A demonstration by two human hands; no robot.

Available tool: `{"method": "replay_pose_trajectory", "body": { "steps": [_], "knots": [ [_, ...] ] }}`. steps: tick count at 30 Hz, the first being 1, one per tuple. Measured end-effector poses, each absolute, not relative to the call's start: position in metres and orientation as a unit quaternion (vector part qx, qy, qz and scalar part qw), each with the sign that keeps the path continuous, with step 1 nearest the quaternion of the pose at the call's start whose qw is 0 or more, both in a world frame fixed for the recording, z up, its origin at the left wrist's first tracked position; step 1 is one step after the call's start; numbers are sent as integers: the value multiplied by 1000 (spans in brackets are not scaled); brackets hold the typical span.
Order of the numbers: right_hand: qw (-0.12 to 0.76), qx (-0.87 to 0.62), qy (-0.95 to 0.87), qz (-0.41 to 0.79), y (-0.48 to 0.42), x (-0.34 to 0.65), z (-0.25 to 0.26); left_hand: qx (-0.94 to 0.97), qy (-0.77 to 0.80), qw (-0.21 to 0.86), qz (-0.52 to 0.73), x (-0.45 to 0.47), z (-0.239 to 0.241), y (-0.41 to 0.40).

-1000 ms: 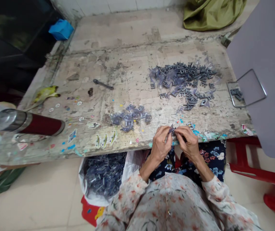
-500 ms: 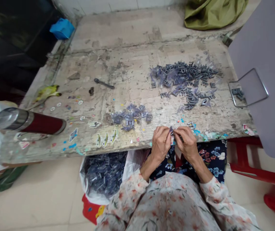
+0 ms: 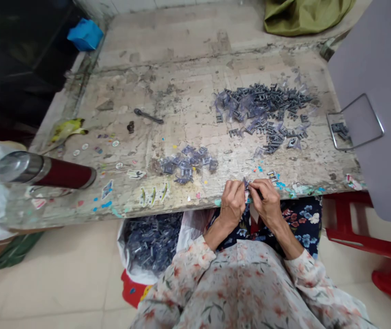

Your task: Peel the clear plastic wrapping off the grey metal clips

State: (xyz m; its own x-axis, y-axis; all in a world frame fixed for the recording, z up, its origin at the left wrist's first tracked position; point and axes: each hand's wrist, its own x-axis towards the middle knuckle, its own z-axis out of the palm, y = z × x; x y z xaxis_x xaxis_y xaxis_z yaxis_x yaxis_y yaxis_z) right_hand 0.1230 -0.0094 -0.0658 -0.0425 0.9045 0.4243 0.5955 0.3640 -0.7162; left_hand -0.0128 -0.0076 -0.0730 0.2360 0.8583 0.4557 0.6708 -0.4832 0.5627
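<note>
At the table's front edge my left hand (image 3: pixel 234 199) and my right hand (image 3: pixel 264 197) meet, fingertips pinched together on a small purplish-grey plastic piece (image 3: pixel 246 184). Fingers cover most of it. Just right of my right hand lies a single grey plastic part (image 3: pixel 272 175). Farther back is a large heap of grey plastic parts (image 3: pixel 267 98) mixed with clear purplish pieces. Left of my hands sits a smaller cluster of clear purplish pieces (image 3: pixel 186 165), some with grey parts in them.
A white sack (image 3: pixel 123 246) full of similar pieces stands below the table edge. A red flask (image 3: pixel 67 172) lies at left, near a banana peel (image 3: pixel 67 130). A grey panel (image 3: pixel 380 137) with a metal loop borders the right; a red stool (image 3: pixel 346 224) is underneath.
The whole view has shifted slightly. My hands stay together on the small piece, with only slight finger movement; the heaps look the same.
</note>
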Motion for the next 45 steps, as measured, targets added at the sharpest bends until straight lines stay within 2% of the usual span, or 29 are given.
{"method": "replay_pose_trajectory", "body": {
  "steps": [7, 15, 23, 31, 38, 45],
  "knots": [
    [430, -533, -713, 150, -11, 124, -67, 784, 473, 107, 388, -13, -78, -8],
    [434, -512, -727, 150, -9, 125, -62, 766, 477, 173, 394, -19, -61, 2],
    [431, -490, -743, 151, -9, 121, -64, 723, 512, 128, 446, -17, -65, -2],
    [425, -448, -783, 72, -13, 119, -77, 715, 533, 173, 419, -22, -61, -4],
    [475, -483, -719, 152, -11, 118, -66, 754, 515, 130, 387, -17, -64, -7],
    [455, -497, -723, 149, -10, 118, -60, 796, 480, 119, 349, -22, -59, -3]
  ]
}}
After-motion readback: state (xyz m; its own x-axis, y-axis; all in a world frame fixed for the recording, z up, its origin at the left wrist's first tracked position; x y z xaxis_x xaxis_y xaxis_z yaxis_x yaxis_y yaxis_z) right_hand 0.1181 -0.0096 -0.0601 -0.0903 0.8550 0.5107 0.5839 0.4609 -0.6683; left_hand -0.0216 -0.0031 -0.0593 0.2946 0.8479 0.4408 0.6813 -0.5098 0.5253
